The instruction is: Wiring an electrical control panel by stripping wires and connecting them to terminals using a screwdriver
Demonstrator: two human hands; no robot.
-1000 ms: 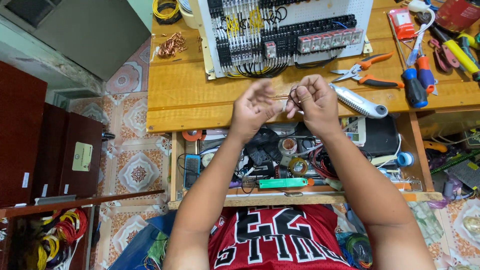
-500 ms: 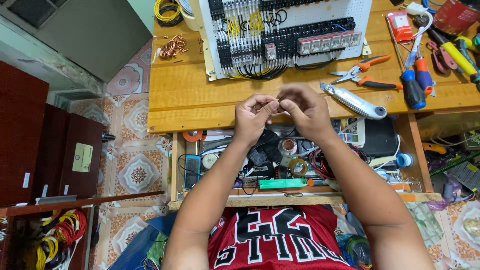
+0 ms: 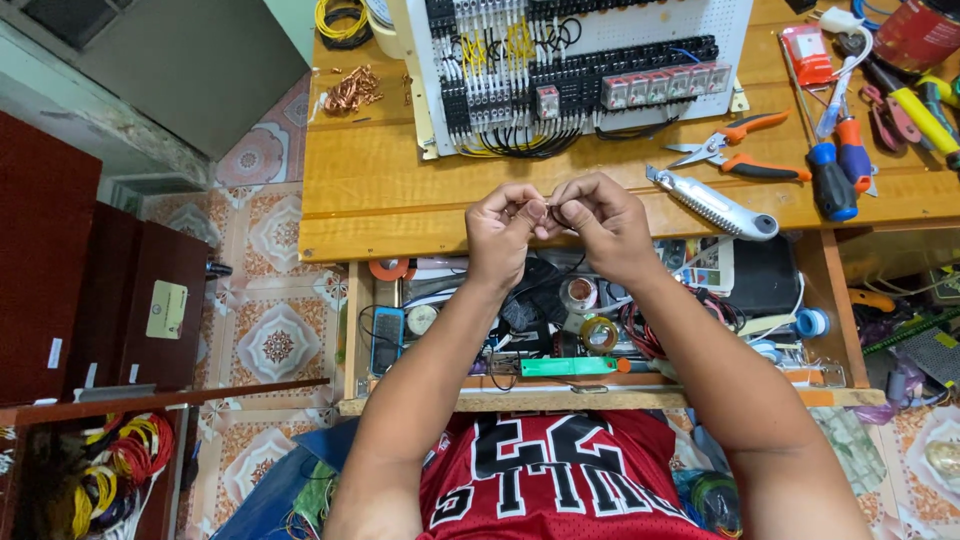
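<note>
I'm in my electrical workshop: wired relay panel (image 3: 580, 75), screwdrivers (image 3: 835, 170), wire cutters (image 3: 735, 150) on my wooden surface (image 3: 400, 190).

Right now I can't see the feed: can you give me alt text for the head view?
Both bare hands, left hand and right hand, meet fingertip to fingertip over the front edge of a wooden workbench, pinching something too small to identify. Behind them stands a white perforated panel of wired terminal blocks; a silver utility knife and orange-handled pliers lie to the right.
</note>
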